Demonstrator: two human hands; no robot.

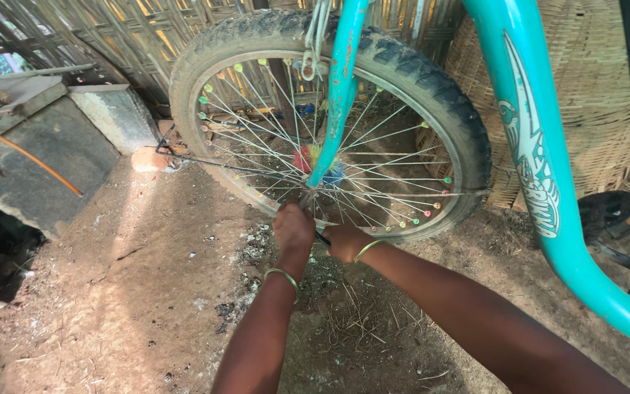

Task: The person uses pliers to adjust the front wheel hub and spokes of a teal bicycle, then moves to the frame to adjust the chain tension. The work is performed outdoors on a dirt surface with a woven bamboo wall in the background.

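While both forearms extend forward, I see my left hand (294,228) fisted at the fork end (313,184). My right hand (345,242) grips a dark tool (322,238) beside the wheel rim (373,223).

Upright bicycle wheel (329,124), knobby dusty tyre, coloured spoke beads, in teal fork (338,95)

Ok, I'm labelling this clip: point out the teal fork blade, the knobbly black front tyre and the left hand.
Teal fork blade (338,87), head view, mid-length of the painted blade.
Knobbly black front tyre (442,98), head view, upper right tread.
Left hand (294,228), head view, back of the hand.
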